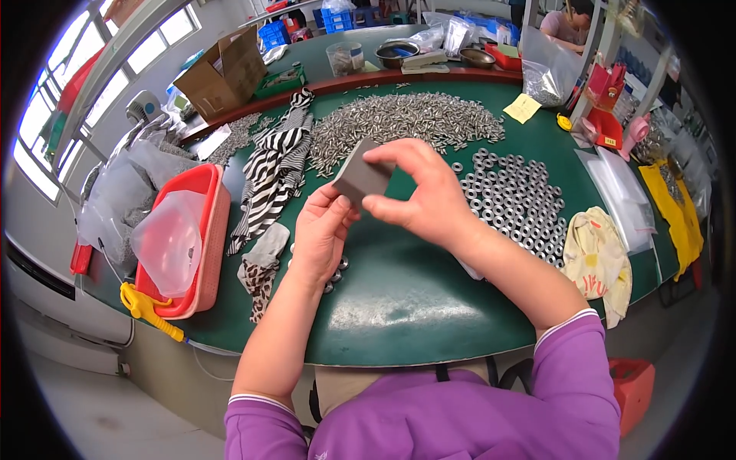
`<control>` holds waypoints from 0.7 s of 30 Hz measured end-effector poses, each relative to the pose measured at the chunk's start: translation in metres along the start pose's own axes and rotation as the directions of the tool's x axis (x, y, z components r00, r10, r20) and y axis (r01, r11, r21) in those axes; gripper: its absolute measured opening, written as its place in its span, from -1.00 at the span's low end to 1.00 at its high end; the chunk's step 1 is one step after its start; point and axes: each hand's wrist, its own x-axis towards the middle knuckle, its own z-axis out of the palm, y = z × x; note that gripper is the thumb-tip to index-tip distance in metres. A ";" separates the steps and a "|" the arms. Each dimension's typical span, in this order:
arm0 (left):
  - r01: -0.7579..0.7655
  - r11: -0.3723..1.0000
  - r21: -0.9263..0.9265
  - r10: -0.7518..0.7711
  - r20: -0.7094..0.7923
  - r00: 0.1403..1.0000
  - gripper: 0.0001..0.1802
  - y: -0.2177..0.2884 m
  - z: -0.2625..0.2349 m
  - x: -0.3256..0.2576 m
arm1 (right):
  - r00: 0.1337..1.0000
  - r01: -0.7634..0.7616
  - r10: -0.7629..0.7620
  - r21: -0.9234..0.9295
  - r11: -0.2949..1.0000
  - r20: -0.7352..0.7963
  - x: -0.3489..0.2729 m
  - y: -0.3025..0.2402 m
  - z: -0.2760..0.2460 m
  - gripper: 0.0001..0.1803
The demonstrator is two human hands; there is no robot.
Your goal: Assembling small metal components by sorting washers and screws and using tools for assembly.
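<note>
My right hand (425, 192) grips a flat grey rectangular block (365, 175), thumb at its lower edge and fingers at its upper edge. The block is raised and tilted above the green table. My left hand (325, 222) is closed in a pinch, its fingertips right at the block's lower left corner. Whatever lies between those fingertips is hidden. A few small metal rings (343, 263) lie on the table beside my left wrist. To the right of my right forearm spreads a large group of metal rings (515, 201). Beyond my hands is a wide heap of small metal pins (406, 123).
A red basket (218, 230) with a plastic bag stands left, near a yellow air gun (142, 303). Striped cloth (272, 161) and leopard-print cloth (259, 280) lie beside it. A pale yellow cloth (594, 257) and clear bags (621, 203) lie right. A person sits far right.
</note>
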 end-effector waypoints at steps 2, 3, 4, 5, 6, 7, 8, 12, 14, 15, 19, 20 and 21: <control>-0.007 1.000 0.023 0.008 -0.039 0.999 -0.69 0.004 0.010 -0.002 | 0.995 0.072 -0.076 0.060 0.996 0.067 -0.010 -0.017 0.006 -0.43; 0.034 0.997 -0.065 -0.035 -0.023 0.999 -0.67 0.005 0.008 -0.001 | 0.991 0.102 -0.105 0.039 0.994 0.083 -0.011 -0.017 0.006 -0.43; -0.004 0.999 0.035 0.006 -0.059 0.998 -0.70 0.004 0.014 -0.001 | 0.993 0.078 -0.081 0.046 0.996 0.087 -0.007 -0.011 0.005 -0.45; 0.008 0.999 -0.053 -0.002 0.117 0.993 -0.70 0.005 0.000 0.004 | 0.999 -0.010 0.009 0.016 1.000 0.040 -0.001 -0.005 0.003 -0.48; -0.013 1.000 -0.026 0.014 0.051 0.999 -0.71 0.001 -0.007 -0.001 | 0.997 -0.079 0.078 -0.048 0.996 -0.020 0.003 0.007 0.001 -0.50; -0.015 1.000 -0.027 0.016 0.051 0.999 -0.70 0.003 0.001 -0.003 | 0.993 -0.117 0.114 -0.106 0.987 -0.032 0.006 0.015 -0.005 -0.52; -0.016 0.999 -0.027 0.018 0.052 0.999 -0.70 0.005 0.006 -0.004 | 0.991 -0.133 0.130 -0.105 0.985 -0.042 0.006 0.019 -0.007 -0.52; -0.003 0.999 -0.041 0.004 0.030 1.000 -0.70 -0.001 -0.006 0.002 | 0.999 -0.037 0.036 0.080 0.996 0.011 -0.002 0.002 0.005 -0.48; 0.008 1.000 -0.028 -0.010 -0.068 0.998 -0.74 0.004 0.016 -0.002 | 0.992 0.068 -0.074 0.065 0.996 0.100 -0.009 -0.018 0.004 -0.46; 0.053 0.994 -0.097 -0.053 0.008 0.999 -0.77 0.002 0.004 0.001 | 0.985 0.138 -0.137 0.001 0.990 0.105 -0.011 -0.024 0.005 -0.46; 0.012 1.000 -0.026 -0.011 0.011 1.000 -0.64 -0.001 -0.010 0.000 | 0.997 -0.077 0.077 -0.032 0.997 0.012 0.004 0.006 0.001 -0.50; 0.004 0.999 -0.044 -0.003 0.020 1.000 -0.62 0.000 -0.005 0.000 | 0.995 -0.101 0.098 -0.123 0.987 -0.034 0.003 0.015 -0.004 -0.50; -0.003 0.998 -0.062 0.005 0.029 1.000 -0.61 0.001 0.001 0.000 | 0.995 -0.100 0.095 -0.126 0.987 -0.039 0.004 0.021 -0.006 -0.50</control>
